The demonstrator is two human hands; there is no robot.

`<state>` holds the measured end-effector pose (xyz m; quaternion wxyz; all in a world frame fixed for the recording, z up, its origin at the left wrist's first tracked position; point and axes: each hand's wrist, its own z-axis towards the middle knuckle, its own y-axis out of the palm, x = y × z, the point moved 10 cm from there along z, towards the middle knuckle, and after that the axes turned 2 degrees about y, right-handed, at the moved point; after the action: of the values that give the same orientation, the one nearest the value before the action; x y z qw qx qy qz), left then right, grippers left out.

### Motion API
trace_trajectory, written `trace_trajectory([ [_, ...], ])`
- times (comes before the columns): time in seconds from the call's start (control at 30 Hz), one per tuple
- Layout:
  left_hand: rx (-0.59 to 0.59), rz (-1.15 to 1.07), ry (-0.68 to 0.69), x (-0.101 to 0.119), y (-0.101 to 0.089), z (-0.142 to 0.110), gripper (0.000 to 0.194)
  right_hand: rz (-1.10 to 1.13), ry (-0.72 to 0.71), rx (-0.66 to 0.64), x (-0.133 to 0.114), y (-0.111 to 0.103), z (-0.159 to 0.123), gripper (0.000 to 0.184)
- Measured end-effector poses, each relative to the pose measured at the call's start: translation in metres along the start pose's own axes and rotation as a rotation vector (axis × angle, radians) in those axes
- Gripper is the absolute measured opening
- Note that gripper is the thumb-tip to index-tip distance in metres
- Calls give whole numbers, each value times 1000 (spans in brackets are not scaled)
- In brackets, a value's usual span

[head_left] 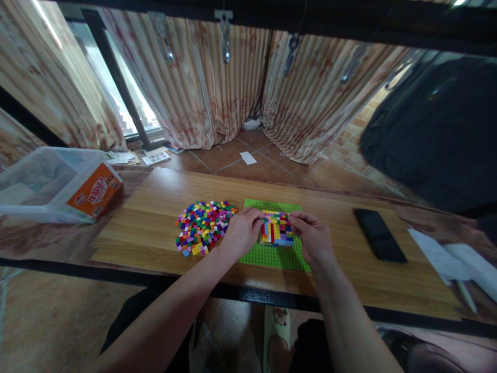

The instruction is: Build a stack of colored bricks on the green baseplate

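A many-coloured toy brick build, blocky and several bricks wide, is over a green studded baseplate. My left hand is closed at its upper left corner, thumb and forefinger together. On the opposite side my right hand has its fingers bent in against the right edge, near the top corner. The fingertips partly cover both sides of the build. Whether a single small brick is also between them cannot be made out. Left of the baseplate, a loose pile of small coloured bricks spreads beside my left hand.
All this is on a wooden board. A black phone lies to the right, with white papers beyond it. A clear plastic bin with an orange label stands at the left. Metal clips hang from a dark bar above.
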<state>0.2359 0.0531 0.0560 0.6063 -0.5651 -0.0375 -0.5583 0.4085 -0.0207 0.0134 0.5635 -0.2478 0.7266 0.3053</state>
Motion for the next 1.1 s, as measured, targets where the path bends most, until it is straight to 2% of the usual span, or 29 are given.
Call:
trace_trajectory([
  [0.13,19,-25,-28,-1,0,-1,13,-112,-74,19,-5,-3,0,16],
  [0.2,30,-41,-43,-2,0,-1,11,-307,-218,64,-18,-4,-4,11],
  [0.27,41,-62,-64,-4,1,-1,10,-526,-432,74,-37,4,-14,9],
  [0.33,51,-78,-80,-7,1,-1,9,-660,-626,14,-49,21,-27,15],
  [0.43,59,-88,-87,-8,1,-1,8,-752,-768,-128,-49,42,-41,25],
  [0.5,64,-96,-92,-8,1,-1,9,-819,-811,-189,-44,51,-45,30],
  [0.6,67,-115,-107,-8,1,-2,9,-921,-846,-212,-38,57,-47,32],
  [0.73,81,-139,-137,-11,1,-2,9,-1005,-868,-206,-33,59,-49,32],
  [1.1,131,-250,-260,-26,5,-3,11,-1026,-832,-146,-34,63,-52,32],
])
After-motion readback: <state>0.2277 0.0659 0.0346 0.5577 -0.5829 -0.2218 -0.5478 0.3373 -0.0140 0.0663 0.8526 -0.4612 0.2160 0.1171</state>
